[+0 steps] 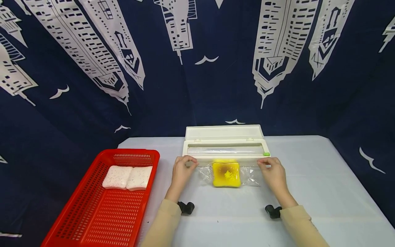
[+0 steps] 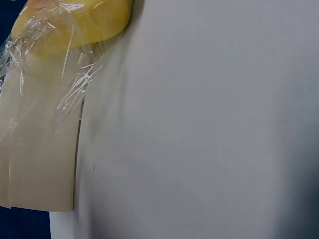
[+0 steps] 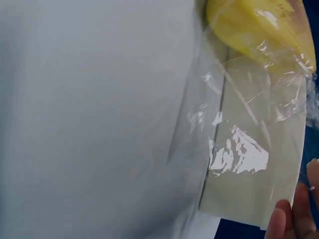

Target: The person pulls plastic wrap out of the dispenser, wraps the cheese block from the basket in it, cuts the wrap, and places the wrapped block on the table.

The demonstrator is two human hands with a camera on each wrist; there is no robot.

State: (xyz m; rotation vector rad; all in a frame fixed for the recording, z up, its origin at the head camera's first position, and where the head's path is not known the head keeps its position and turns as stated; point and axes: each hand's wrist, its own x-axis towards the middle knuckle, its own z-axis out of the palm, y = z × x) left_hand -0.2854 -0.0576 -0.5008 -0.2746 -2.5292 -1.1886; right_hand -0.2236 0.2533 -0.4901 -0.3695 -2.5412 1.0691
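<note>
A yellow, toast-shaped piece (image 1: 226, 174) with a browned top and a star mark lies in front of a white cling film dispenser (image 1: 223, 161). Clear cling film (image 1: 250, 175) is wrapped about it and spreads out to both sides. At the film's left end, my left hand (image 1: 182, 175) pinches its edge between thumb and fingers by the dispenser's front corner. My right hand (image 1: 274, 173) pinches the other end at the right corner; its fingertips (image 3: 280, 219) show in the right wrist view. The left hand is outside the left wrist view.
The dispenser's lid (image 1: 223, 133) stands raised at the back, with a green slider (image 1: 266, 154) at the right end. A red plastic basket (image 1: 120, 209) on the left holds two white speckled slices (image 1: 117, 177). A dark blue printed cloth (image 1: 197, 92) hangs behind the white table (image 1: 308, 178).
</note>
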